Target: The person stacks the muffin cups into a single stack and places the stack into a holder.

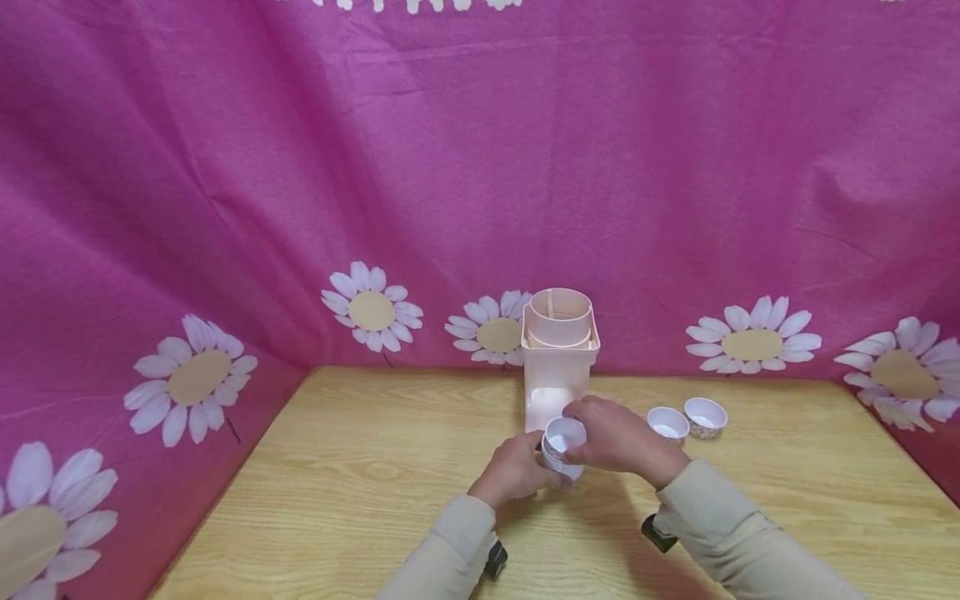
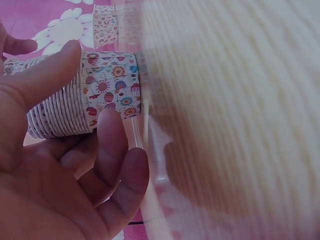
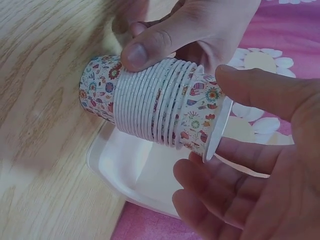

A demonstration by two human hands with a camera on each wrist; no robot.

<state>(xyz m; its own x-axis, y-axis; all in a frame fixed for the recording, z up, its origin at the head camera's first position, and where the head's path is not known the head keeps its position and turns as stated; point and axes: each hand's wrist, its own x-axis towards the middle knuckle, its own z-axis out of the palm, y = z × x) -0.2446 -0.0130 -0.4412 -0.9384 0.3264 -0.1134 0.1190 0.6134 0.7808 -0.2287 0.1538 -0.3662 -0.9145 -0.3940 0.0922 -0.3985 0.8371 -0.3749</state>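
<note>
A stack of small paper cups (image 3: 150,102) with a colourful flower print and white rims stands just above or on the table, in front of a pale pink plastic holder (image 1: 558,367). My left hand (image 1: 517,468) grips the stack around its side, thumb across the rims in the left wrist view. With my right hand (image 1: 611,437) I pinch the top cup (image 3: 200,117) between thumb and fingers. That cup sits partly raised out of the stack, its lower part still inside the others. Whether the stack touches the table is hard to tell.
Two single paper cups, a nearer one (image 1: 667,423) and a farther one (image 1: 705,417), stand upright on the wooden table (image 1: 360,467) to the right. The holder stands near the back edge, a round tube in its square top. Pink flowered cloth (image 1: 637,167) hangs behind.
</note>
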